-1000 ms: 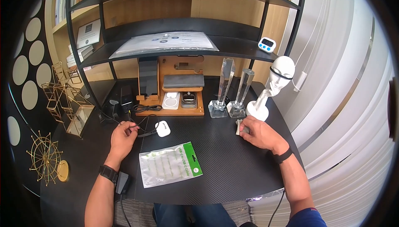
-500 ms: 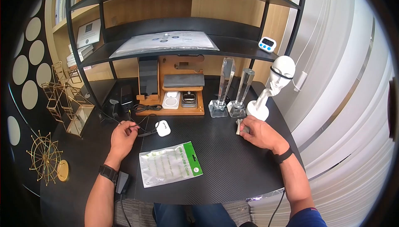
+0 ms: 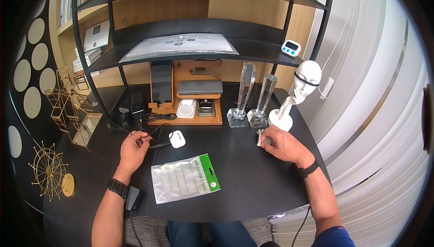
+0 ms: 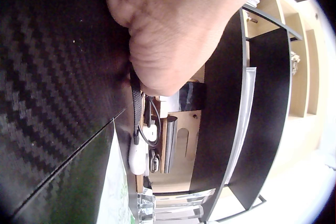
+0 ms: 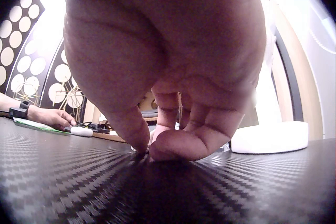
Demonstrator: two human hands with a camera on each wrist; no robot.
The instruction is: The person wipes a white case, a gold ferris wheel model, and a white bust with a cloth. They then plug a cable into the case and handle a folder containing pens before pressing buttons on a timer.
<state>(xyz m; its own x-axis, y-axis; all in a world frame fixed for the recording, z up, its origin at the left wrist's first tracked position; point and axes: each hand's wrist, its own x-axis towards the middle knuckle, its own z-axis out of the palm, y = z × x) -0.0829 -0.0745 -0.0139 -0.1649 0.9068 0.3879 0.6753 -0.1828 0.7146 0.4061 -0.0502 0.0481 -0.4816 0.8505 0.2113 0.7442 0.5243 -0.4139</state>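
Observation:
At the left of the desk my left hand (image 3: 134, 151) pinches a thin black cable (image 3: 161, 127), which loops toward the wooden stand. A white earbud case (image 3: 177, 140) with a dark woven strap (image 4: 136, 106) lies just beyond its fingertips. My right hand (image 3: 284, 145) is on the desk at the right, fingers curled round a small pale, greyish piece (image 3: 260, 139), mostly covered; its kind I cannot tell. Between the hands lies a white and green USB-C cable pouch (image 3: 183, 181).
Behind are a wooden dock stand (image 3: 208, 120), two crystal trophies (image 3: 246, 95) and a white head figurine (image 3: 281, 119) close to my right hand. A gold ferris wheel (image 3: 49, 172) stands at left. A black adapter (image 3: 133, 198) sits by the left wrist. The black shelf (image 3: 257, 52) overhangs the desk.

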